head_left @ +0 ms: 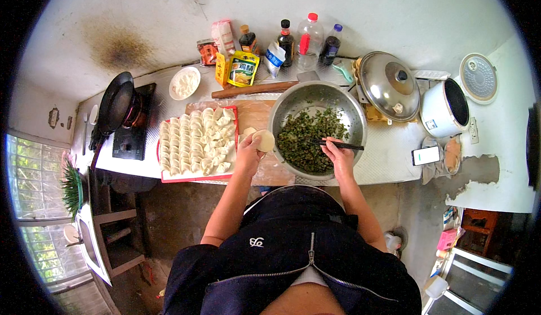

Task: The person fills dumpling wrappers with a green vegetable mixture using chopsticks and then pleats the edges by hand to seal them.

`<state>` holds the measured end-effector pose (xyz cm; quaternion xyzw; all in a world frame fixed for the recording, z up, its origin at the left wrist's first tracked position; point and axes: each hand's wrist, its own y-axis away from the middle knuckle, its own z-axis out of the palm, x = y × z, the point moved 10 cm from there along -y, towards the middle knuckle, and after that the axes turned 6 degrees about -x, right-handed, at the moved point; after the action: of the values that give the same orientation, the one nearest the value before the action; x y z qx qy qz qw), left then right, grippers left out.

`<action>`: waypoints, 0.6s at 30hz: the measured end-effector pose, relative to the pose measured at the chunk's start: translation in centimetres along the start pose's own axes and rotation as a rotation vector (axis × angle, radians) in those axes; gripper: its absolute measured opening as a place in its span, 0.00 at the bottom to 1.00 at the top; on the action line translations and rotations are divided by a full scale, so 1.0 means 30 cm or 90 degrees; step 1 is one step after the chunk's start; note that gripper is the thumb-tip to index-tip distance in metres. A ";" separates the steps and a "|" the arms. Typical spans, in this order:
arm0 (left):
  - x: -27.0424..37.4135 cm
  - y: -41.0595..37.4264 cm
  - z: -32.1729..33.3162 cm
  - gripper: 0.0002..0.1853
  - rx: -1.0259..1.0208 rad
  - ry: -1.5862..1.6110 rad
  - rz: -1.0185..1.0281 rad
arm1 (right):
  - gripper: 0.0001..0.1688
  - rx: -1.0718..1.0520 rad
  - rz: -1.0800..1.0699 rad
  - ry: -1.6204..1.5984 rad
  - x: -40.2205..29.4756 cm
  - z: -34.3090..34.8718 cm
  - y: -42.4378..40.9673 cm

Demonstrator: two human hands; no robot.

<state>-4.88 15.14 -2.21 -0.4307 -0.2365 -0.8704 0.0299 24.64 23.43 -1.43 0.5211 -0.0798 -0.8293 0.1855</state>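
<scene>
Between the fingers of my left hand is a round dumpling wrapper, held at the left rim of a large steel bowl. Dark green chopped filling lies in the bowl. My right hand grips dark chopsticks over the bowl's right side, their tips in the filling. More wrappers lie on the floured wooden board, partly hidden behind my left hand. Left of them, a red-edged tray holds rows of folded dumplings.
A rolling pin lies behind the board, near a bowl of flour. Seasoning bags and bottles line the wall. A black pan stands left; a lidded wok, a rice cooker pot and a phone are right.
</scene>
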 end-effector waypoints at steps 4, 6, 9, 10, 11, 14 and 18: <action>-0.031 -0.002 0.006 0.16 0.006 0.003 -0.023 | 0.13 -0.035 -0.085 0.112 -0.030 -0.040 -0.019; -0.039 -0.001 0.006 0.17 -0.001 -0.001 -0.034 | 0.12 -0.062 -0.110 0.126 -0.012 -0.046 -0.032; -0.046 0.001 -0.003 0.17 0.007 0.013 -0.031 | 0.13 -0.064 -0.109 0.135 0.048 -0.029 -0.036; -0.045 0.002 -0.002 0.17 0.006 0.014 -0.029 | 0.14 -0.055 -0.102 0.128 0.064 -0.025 -0.039; -0.044 0.002 0.000 0.17 0.005 0.015 -0.027 | 0.14 -0.051 -0.094 0.111 0.078 -0.022 -0.042; -0.040 0.006 -0.001 0.17 0.000 -0.003 -0.024 | 0.14 -0.024 -0.035 0.080 0.124 -0.021 -0.045; -0.034 0.019 -0.007 0.18 0.023 -0.025 -0.024 | 0.14 -0.015 -0.009 0.047 0.124 -0.015 -0.037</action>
<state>-4.25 14.38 -2.90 -0.4429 -0.2606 -0.8577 0.0163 23.35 23.03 -5.09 0.5496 -0.0597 -0.8118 0.1882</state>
